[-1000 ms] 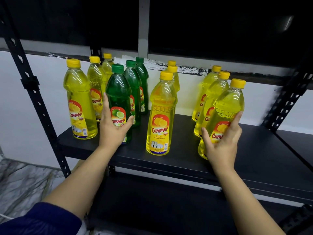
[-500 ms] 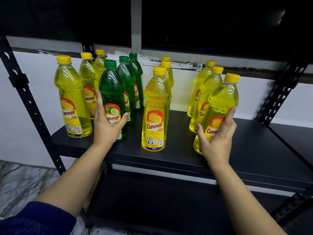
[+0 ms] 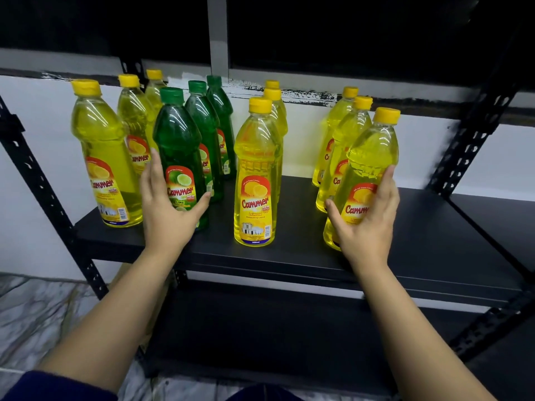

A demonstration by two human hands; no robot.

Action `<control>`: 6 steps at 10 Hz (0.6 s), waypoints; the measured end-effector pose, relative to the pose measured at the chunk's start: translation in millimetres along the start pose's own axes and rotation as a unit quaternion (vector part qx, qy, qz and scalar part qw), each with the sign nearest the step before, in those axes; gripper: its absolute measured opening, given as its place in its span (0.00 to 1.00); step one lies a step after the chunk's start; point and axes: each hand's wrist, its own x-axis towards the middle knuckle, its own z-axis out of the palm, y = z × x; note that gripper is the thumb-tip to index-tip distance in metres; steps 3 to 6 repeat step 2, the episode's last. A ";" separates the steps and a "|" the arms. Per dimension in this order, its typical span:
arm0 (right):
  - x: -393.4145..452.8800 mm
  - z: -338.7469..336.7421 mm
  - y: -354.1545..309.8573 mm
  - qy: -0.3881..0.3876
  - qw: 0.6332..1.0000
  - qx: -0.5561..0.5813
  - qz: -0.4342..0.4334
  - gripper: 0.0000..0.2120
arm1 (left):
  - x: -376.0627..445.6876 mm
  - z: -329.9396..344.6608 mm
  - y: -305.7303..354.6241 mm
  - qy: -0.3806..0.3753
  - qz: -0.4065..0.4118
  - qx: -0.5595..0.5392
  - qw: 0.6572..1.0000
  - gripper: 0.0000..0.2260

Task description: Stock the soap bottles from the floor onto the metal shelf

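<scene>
Nearest, both forearms reached up to the black shelf [image 3: 304, 256]. Left hand [image 3: 169, 209] cupped the front green bottle [image 3: 178, 157], fingers along its left side and thumb stretched across the label's base. Right hand [image 3: 367, 227] wrapped the front-right yellow bottle [image 3: 369, 157], which leaned slightly left. Between them a yellow lemon bottle [image 3: 256, 180] stood upright near the shelf's front edge. Behind stood further yellow and green bottles in rows running back toward the white wall [image 3: 34, 134].
</scene>
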 end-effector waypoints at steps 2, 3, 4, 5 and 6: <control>-15.8 -16.7 -4.9 -0.020 0.992 -0.106 -0.071 0.45 | -39.8 -20.0 8.0 -0.057 0.021 0.169 0.984 0.47; -15.8 -16.7 -4.9 -0.020 0.992 -0.106 -0.071 0.45 | -39.8 -20.0 8.0 -0.057 0.021 0.169 0.984 0.47; -15.8 -16.7 -4.9 -0.020 0.992 -0.106 -0.071 0.45 | -39.8 -20.0 8.0 -0.057 0.021 0.169 0.984 0.47; -15.8 -16.7 -4.9 -0.020 0.992 -0.106 -0.071 0.45 | -39.8 -20.0 8.0 -0.057 0.021 0.169 0.984 0.47; -15.8 -16.7 -4.9 -0.020 0.992 -0.106 -0.071 0.45 | -39.8 -20.0 8.0 -0.057 0.021 0.169 0.984 0.47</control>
